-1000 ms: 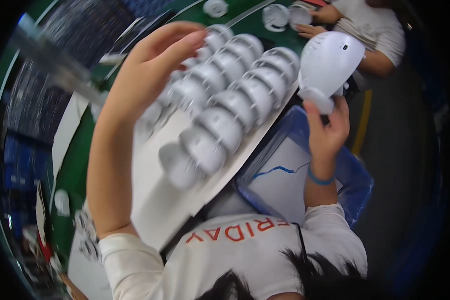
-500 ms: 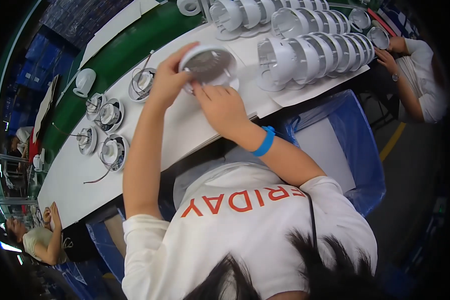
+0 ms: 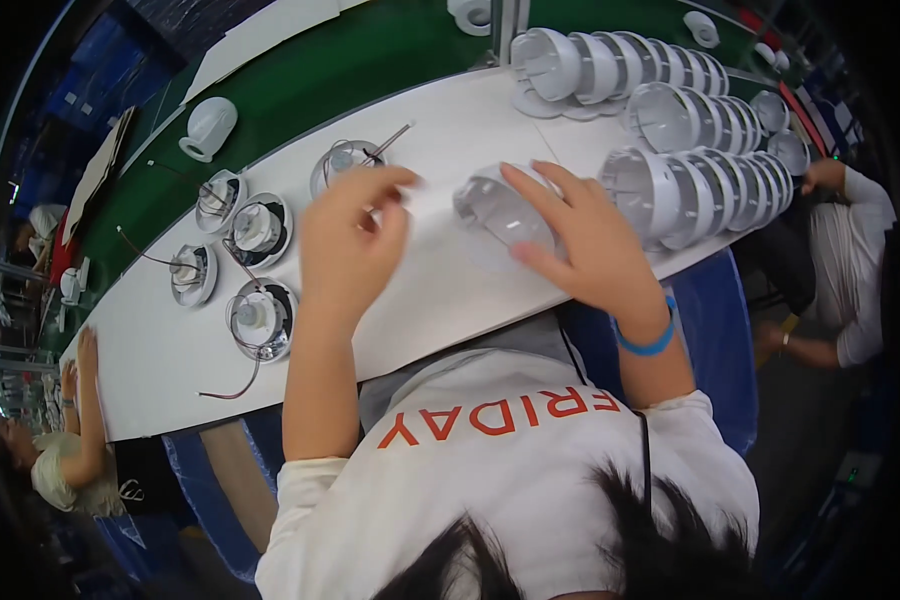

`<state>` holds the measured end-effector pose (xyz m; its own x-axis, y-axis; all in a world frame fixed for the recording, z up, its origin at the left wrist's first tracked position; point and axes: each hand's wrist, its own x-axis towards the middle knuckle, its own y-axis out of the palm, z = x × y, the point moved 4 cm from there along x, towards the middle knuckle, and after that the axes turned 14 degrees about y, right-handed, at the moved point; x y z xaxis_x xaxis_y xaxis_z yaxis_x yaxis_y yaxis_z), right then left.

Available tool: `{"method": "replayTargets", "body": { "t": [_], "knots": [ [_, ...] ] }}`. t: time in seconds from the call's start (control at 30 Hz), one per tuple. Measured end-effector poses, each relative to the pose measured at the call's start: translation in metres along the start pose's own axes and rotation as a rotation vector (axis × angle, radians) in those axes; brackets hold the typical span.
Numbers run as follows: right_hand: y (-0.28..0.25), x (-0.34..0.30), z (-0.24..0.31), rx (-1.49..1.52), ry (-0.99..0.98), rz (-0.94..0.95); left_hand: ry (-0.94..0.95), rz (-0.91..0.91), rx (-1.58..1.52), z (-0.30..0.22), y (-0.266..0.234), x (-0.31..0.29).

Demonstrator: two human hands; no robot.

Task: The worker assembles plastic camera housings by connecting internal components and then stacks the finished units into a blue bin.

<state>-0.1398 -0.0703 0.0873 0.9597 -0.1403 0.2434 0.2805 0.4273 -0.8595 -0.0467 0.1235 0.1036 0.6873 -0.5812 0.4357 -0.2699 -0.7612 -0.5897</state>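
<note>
My right hand grips a white, cup-shaped plastic housing, its thumb and fingers spread over the near and far sides. The housing is tilted, low over the table or touching it; I cannot tell which. Its hollow side shows clear ribs. To the left, my left hand is raised over the table with fingers bent and apart, slightly blurred, and nothing visible in it. Behind it is a round white unit with wires, partly hidden. Several similar units, among them a wired unit, lie left of my left hand.
Rows of nested white housings cover the right end of the white table. Beyond the table runs a green conveyor belt with a loose white housing. A co-worker sits at right, another person at far left.
The housing has come down and to the right, from between both hands into my right hand alone. My left hand has let go of it. The whole view has shifted.
</note>
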Motion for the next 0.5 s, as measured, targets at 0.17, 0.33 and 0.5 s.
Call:
{"method": "replayTargets", "body": {
  "t": [0.17, 0.33, 0.5],
  "knots": [
    [0.003, -0.002, 0.013, -0.037, 0.034, 0.19, 0.342, -0.417, 0.143, 0.018, -0.01, 0.026],
    [0.033, 0.009, -0.02, 0.615, -0.136, 0.214, 0.22, -0.484, -0.12, 0.035, 0.015, 0.029],
    [0.039, 0.012, -0.014, 0.465, -0.135, 0.244, 0.355, -0.484, -0.022, 0.037, 0.012, 0.025]
  ]
}}
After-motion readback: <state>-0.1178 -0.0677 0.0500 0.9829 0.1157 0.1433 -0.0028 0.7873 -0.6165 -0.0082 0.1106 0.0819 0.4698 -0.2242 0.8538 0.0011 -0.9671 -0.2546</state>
